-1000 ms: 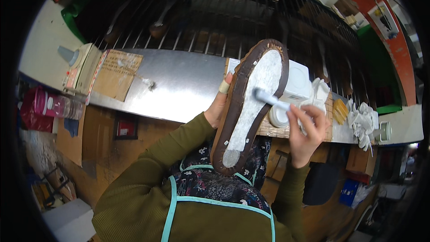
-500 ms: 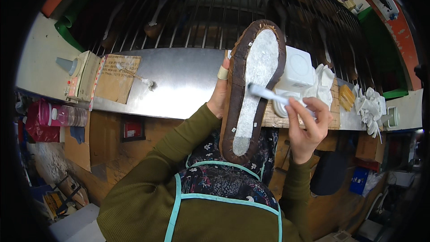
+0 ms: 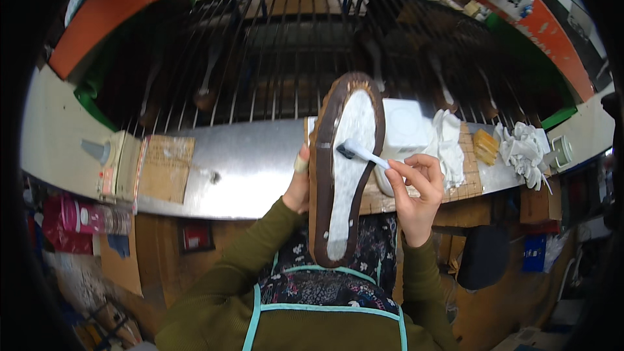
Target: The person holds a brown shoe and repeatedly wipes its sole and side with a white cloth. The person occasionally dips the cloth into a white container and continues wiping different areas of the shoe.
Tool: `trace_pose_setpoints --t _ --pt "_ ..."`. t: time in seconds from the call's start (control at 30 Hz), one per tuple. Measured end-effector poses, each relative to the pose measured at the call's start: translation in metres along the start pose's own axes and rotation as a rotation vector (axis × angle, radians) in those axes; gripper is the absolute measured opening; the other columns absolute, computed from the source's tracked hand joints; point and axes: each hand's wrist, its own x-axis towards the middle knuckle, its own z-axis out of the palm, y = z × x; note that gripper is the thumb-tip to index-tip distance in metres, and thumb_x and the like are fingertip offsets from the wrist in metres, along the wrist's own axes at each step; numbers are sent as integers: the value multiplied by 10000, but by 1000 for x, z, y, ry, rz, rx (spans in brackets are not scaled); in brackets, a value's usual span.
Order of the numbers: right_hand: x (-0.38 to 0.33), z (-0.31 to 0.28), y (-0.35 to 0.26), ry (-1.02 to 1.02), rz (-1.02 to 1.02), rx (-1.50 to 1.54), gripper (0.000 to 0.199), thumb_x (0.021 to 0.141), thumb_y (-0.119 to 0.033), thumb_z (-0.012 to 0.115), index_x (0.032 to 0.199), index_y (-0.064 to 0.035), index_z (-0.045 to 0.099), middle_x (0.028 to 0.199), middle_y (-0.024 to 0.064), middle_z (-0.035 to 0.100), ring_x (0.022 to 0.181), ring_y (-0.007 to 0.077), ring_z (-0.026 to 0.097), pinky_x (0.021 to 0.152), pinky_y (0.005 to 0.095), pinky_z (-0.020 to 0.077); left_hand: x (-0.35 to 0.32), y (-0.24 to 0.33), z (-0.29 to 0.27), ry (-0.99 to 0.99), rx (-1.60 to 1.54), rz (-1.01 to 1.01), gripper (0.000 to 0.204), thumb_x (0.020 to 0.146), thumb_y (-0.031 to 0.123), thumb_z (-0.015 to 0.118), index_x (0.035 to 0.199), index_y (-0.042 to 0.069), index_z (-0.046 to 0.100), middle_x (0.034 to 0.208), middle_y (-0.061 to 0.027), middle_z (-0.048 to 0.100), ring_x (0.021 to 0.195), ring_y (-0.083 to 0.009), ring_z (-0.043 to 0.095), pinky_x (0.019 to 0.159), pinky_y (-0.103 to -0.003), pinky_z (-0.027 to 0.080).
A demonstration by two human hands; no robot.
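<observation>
A brown shoe (image 3: 322, 195) is held sole side up in front of me, its wide end pointing away and its narrow end near my apron. Pale whitish material (image 3: 348, 188) covers the middle of its underside, ringed by the brown edge. My left hand (image 3: 299, 185) grips the shoe's left side, a tan wrap round the thumb; its other fingers are hidden behind the shoe. Between the fingertips of my right hand (image 3: 417, 198) is a small brush (image 3: 367, 154) with a white handle. Its dark bristles touch the left border of the pale area, in the wider half.
Beyond the steel bench (image 3: 240, 162) runs a dark rack of metal bars (image 3: 279, 65) with shoes on it. A white box-shaped container (image 3: 406, 125), white gloves (image 3: 447, 149), yellow blocks (image 3: 485, 147) and a bundle of white gloves (image 3: 522, 156) lie at right. Cardboard (image 3: 166, 172) lies at left.
The brush has moved along the underside toward the wide far end. The whole scene now sits lower in the picture, showing more of the rack.
</observation>
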Motion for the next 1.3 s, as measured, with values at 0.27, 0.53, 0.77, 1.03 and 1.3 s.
trace_pose_setpoints --t 0.27,0.53,0.77,1.03,1.3 --pt "56 -2 8 123 21 -9 168 762 -166 769 917 -103 753 904 25 576 651 121 473 722 299 320 -3 -2 -14 -92 -1 -36 1033 732 799 517 1435 63 339 1387 -170 464 1232 -253 513 1030 -383 442" --pt "-18 24 3 279 -275 -463 253 694 -137 804 939 -179 755 933 9 591 766 133 519 757 316 244 5 -1 -13 39 -76 7 933 859 769 291 1479 73 254 1449 -163 381 1282 -290 446 1072 -410 385" --pt "-55 -5 -16 -84 293 438 184 726 -23 769 905 -28 726 918 47 578 775 148 543 745 269 414 13 -1 -53 42 -320 -45 852 891 727 311 1437 73 349 1380 -125 470 1211 -231 506 1011 -367 441" --pt "-79 -40 40 265 513 657 131 790 44 678 917 56 649 964 83 545 890 152 535 783 251 440 80 12 -114 -9 -403 17 791 849 743 374 1345 134 474 1215 -75 591 1067 -247 600 934 -385 498" --pt "-78 -50 54 372 501 648 118 802 22 686 914 33 651 900 21 544 723 78 475 613 207 366 149 45 -164 340 -622 30 671 809 700 527 1125 110 567 1010 -87 623 939 -233 578 810 -391 484"
